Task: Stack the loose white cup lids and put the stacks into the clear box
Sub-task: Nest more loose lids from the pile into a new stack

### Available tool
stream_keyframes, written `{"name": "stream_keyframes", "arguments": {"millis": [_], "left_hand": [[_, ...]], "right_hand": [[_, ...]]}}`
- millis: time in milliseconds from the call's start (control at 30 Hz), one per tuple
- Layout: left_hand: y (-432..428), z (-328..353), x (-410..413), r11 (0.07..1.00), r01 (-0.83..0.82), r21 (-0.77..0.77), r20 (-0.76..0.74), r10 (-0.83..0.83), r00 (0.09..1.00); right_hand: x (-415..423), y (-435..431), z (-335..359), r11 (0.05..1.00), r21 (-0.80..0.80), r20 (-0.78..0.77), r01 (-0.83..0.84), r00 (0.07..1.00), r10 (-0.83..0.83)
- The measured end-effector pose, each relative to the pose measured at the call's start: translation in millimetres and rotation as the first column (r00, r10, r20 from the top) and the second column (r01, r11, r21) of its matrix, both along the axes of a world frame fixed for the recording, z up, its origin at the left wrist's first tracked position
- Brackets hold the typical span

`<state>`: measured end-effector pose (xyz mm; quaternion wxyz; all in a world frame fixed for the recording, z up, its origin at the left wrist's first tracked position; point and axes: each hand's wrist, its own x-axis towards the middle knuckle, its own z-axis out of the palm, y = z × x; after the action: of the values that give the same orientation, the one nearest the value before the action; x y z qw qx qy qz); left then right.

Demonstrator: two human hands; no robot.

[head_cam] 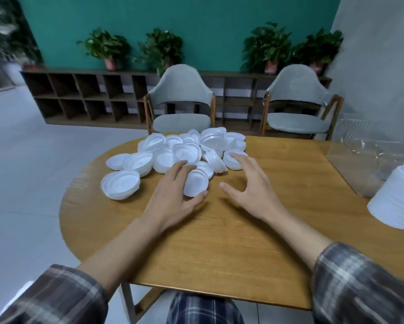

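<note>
Teal wall (196, 24), potted plants (107, 46) on a low shelf (79, 94) and two grey chairs (181, 90) back the wooden bench (208, 242). Loose lids (173, 150) heap at its far middle, and a stack (397, 197) stands at the right edge just beside the clear box (364, 155). At the heap's near edge the left hand (173, 202) pinches one lid (196, 182); the right hand (252, 190), fingers spread wide, touches a second lid (233, 161).

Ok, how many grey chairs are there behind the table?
2. One grey chair stands behind the pile of white cup lids; the other is further right, nearer the clear box. Others may be outside the view.
</note>
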<state>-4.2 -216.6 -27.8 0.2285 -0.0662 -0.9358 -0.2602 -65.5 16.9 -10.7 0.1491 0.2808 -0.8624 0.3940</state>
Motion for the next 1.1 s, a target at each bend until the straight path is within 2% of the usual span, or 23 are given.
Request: {"name": "stream_keyframes", "arguments": {"millis": [100, 267, 600, 767, 867, 1000, 1100], "left_hand": [[-5, -10, -14, 0.997, -0.031, 0.067, 0.048, 0.028, 0.998], [0, -15, -37, 0.989, -0.070, 0.130, 0.016, 0.069, 0.998], [3, -21, -49, 1.000, -0.028, -0.015, -0.015, 0.028, 1.000], [10, -18, -53, 0.987, -0.058, -0.147, -0.106, 0.042, 0.993], [29, -8, -54, 0.975, 0.010, -0.223, -0.203, -0.056, 0.978], [65, -1, -68, 0.968, 0.168, -0.188, -0.127, -0.193, 0.973], [83, 0, -84, 0.979, 0.164, -0.118, -0.109, -0.177, 0.978]], "right_hand": [[-21, -22, -9, 1.000, 0.005, 0.022, 0.001, 1.000, -0.001], [-52, -47, -18, 0.998, -0.044, 0.047, 0.052, 0.998, -0.050], [-67, -50, -20, 0.981, -0.172, 0.066, 0.093, 0.994, -0.083], [-56, -23, -15, 0.977, -0.208, 0.133, 0.036, 0.991, -0.009], [-54, -2, -16, 0.974, -0.225, 0.159, 0.031, 0.987, 0.005], [-55, 24, -20, 0.949, -0.314, 0.280, 0.022, 0.958, 0.070], [-59, 45, -19, 0.893, -0.450, 0.383, -0.014, 0.900, 0.208]]}}
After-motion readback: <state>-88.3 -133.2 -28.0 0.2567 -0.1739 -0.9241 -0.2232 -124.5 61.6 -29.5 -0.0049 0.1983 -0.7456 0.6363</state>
